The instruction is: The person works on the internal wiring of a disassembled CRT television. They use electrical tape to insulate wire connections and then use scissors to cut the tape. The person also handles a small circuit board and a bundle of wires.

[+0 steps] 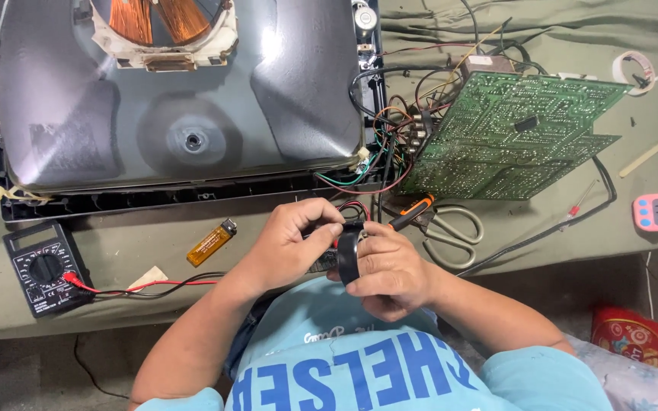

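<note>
- Black tape roll [349, 255] sits in our right hand [390, 270], in front of our chest and just below the tabletop [154, 255] edge; the right fingers [378, 262] curl closed around it.
- Our left hand [291, 243] pinches something small against the roll, the left fingers [321, 224] clenched. It looks like the tape end or the red and black wires [353, 207], but we cannot tell which. A loose pinch could let the sticky end fold onto itself.
- Those wires run up into the tangle beside the green circuit board [512, 133]; pulling hard could strain a joint there.
- The board tilts against the picture tube [177, 99], so a tug might shift it.
- The scissors [451, 228] and orange-handled screwdriver [413, 211] lie just beside our right hand, where a careless elbow could knock them off.
</note>
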